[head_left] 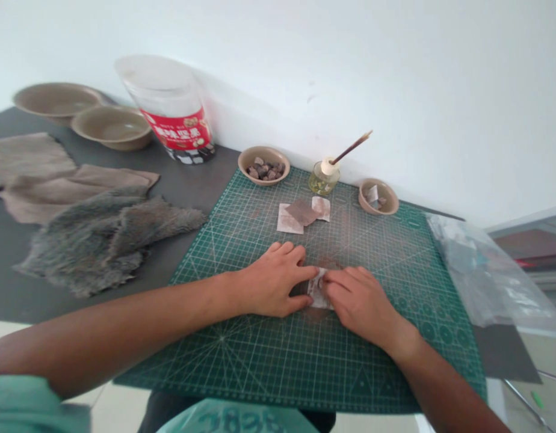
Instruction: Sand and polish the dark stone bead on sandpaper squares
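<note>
A small white-backed piece of sandpaper (321, 293) with dark print lies on the green cutting mat (260, 367). My left hand (275, 279) rests flat beside it, thumb and forefinger spread apart and touching its left corners. Above the paper's right part, my right hand (361, 304) has its fingers curled together and pressed down. Whatever those fingers hold is hidden under them. Brownish dust marks the mat around the paper. Farther back lie more sandpaper pieces, a brown one (302, 212) overlapping two pale, dusty ones.
Behind the mat stand a bowl of small stones (242, 168), a glass bottle (324, 180) with a brush-like stick, and a smaller bowl (366, 207). Grey cloths (92, 240), larger bowls (111, 139) and a plastic jar (183, 129) occupy the left; a clear bag (494, 282) lies right.
</note>
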`<state>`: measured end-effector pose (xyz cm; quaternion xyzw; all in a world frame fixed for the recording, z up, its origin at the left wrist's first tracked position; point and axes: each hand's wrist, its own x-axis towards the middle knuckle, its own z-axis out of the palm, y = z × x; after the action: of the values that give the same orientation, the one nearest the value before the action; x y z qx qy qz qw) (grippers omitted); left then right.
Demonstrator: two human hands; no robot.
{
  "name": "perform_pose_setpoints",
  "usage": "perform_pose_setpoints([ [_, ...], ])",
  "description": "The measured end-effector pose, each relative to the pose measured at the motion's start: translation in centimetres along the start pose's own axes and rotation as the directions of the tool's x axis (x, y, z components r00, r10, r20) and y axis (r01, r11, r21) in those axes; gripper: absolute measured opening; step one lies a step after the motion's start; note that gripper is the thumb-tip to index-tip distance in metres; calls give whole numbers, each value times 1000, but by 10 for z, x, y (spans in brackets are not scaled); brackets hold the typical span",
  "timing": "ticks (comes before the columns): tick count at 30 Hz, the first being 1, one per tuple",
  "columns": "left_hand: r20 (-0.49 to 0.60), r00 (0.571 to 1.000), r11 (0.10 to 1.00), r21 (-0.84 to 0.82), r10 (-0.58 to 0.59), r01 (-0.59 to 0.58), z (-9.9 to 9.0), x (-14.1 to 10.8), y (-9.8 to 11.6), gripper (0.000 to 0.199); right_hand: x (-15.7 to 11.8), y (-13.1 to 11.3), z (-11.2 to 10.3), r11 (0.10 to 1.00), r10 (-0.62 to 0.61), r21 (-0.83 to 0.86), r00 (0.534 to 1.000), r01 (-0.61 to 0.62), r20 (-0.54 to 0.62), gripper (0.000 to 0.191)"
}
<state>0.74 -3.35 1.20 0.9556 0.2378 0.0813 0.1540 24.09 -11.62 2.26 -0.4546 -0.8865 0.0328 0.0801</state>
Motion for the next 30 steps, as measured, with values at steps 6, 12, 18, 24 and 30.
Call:
perform_pose_setpoints([
  [6,-1,1000,1000,-9,5,-5,1,1,-1,41,-1,1,1,994,-43,98,997,37,57,13],
  [12,-24,1000,999,-36,-9,8,1,1,-1,42,0,3,0,993,99,60,995,-100,30,13],
  [18,-15,1000,1000,-30,-3,3,2,0,-1,43,-1,1,3,983,85,164,996,-84,0,14],
  [24,15,1000,1000,1,-2,2,3,2,-2,42,-1,1,2,982,16,184,998,-28,67,13],
  [30,12,1000,1000,3,-4,4,2,1,-2,41,-2,0,2,991,70,112,996,-77,61,13],
])
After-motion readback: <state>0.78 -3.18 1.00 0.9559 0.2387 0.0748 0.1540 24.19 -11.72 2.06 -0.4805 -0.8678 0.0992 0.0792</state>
